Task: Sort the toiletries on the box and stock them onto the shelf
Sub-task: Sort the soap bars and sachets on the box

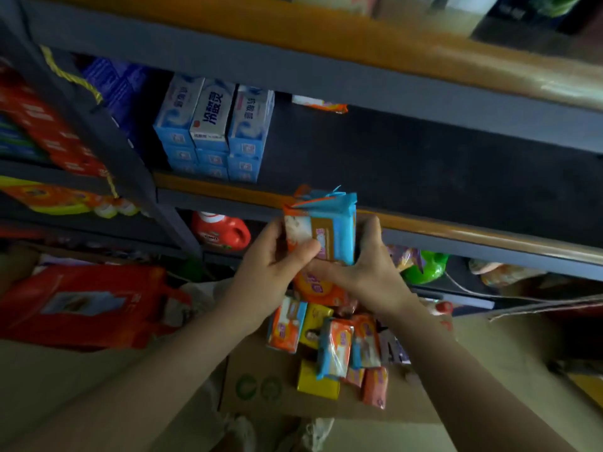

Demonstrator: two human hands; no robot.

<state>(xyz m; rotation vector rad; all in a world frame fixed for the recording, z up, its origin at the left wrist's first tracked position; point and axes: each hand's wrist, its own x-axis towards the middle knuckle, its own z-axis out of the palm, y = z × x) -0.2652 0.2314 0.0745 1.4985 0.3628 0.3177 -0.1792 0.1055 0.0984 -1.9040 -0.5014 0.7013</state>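
Above the cardboard box, both hands hold a small stack of wrapped soap bars upright in front of the shelf edge. The left hand grips the stack from the left, its thumb laid across the front of the nearest wrapper and its fingers curled behind, out of sight. The right hand grips from the right and below: its thumb stands up along the blue side of the stack, and its fingers reach leftward under the bars, meeting the left thumb. The wrappers are blue and orange with crimped ends fanning out at the top; how many bars are in the stack is hard to tell.

Below the hands, a loose pile of soap bars lies on top of the box, in orange, blue, yellow and pink wrappers, some overlapping. One more wrapped bar lies alone at the back of the dark shelf, well apart from the held stack. At the left end of that shelf stand stacked blue and white toothpaste cartons. Under the shelf sit a red detergent bottle and a green bottle. A red bag rests to the left of the box.
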